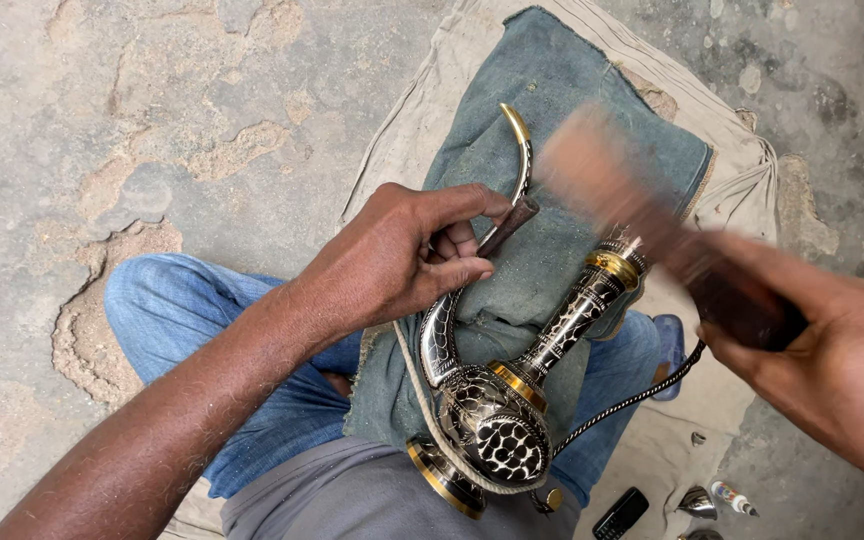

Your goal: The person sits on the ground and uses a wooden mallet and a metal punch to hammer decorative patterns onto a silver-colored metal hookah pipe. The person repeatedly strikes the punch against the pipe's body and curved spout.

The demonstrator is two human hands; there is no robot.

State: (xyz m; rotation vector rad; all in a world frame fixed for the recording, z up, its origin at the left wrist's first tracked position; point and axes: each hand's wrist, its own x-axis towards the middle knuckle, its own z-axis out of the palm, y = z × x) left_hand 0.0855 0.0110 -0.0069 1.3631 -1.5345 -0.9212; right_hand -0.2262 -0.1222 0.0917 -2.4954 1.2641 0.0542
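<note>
Ewer under chisel, mallet

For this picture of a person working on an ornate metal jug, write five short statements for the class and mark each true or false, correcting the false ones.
1. The left hand holds a thin chisel against the jug's spout. True.
2. The right hand is empty. False: it grips a wooden mallet, blurred by motion.
3. The jug rests on a blue-green cloth over the person's lap. True.
4. The jug stands upright on the floor. False: it lies tilted across the lap.
5. A small black phone lies at the bottom edge of the picture. True.
</note>
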